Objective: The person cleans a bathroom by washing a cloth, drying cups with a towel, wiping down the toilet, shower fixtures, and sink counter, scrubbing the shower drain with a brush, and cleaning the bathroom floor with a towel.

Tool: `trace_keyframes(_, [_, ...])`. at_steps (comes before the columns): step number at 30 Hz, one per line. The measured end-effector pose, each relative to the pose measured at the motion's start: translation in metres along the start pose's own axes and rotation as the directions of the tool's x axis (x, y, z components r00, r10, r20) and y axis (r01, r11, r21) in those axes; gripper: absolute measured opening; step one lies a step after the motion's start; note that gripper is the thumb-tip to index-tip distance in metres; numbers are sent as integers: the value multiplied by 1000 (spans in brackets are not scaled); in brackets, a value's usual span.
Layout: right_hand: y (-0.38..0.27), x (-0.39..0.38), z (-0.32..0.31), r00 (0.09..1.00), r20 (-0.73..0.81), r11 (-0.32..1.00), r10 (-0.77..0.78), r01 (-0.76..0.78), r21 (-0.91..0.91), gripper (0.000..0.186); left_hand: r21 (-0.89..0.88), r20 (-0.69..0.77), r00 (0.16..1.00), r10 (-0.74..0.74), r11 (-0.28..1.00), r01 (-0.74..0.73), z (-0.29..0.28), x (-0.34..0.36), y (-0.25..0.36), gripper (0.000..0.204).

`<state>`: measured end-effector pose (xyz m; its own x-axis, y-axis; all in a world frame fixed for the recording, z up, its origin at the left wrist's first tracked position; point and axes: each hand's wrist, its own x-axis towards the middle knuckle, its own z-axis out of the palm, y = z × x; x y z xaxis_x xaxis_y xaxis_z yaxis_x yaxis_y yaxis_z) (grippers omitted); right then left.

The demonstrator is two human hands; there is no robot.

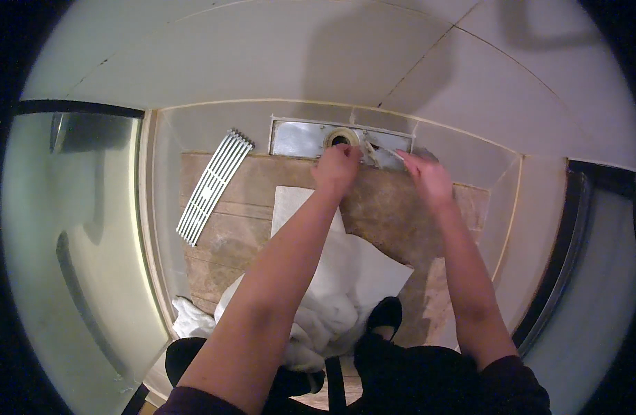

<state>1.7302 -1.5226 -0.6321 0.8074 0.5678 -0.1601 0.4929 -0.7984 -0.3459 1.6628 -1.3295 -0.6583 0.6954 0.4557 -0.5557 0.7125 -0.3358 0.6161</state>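
Observation:
A long metal drain channel [297, 138] is set in the floor along the far wall. In it is a round drain opening [340, 140] with a dark hole and a pale yellowish rim. My left hand [337, 167] is at the near side of this opening, its fingers drawn together; what they hold, if anything, is hidden. My right hand [428, 176] grips a thin, light-coloured stick-like tool [394, 151] that points left toward the opening. Beside the rim lies a pale, curved piece [370, 155], too small to make out.
A slatted metal drain grate [213, 190] lies on the brown tiled floor [252, 214] at left. White towels [332, 266] are spread before my dark shoes [385, 315]. Frosted glass panels [83, 242] stand at left and right. A tiled wall [249, 62] rises behind the channel.

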Motion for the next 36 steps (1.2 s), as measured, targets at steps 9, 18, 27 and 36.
trace_keyframes(9, [-29, 1, -8, 996, 55, 977, -68, 77, -199, 32, 151, -35, 999, 33, 988, -27, -6, -23, 30, 51])
trace_keyframes(18, [-51, -17, 18, 991, -66, 971, -114, 97, -218, 38, -360, -172, 985, 30, 928, -91, 31, -3, -36, 41])
trace_keyframes(27, [-33, -21, -13, 995, 4, 995, -98, 98, -5, 37, -538, -123, 991, -60, 843, -16, -20, -37, -50, 41])
trace_keyframes(36, [-33, 1, 7, 981, 167, 990, -94, 110, -92, 35, -181, -336, 937, 94, 970, -162, -72, -21, -86, 48])
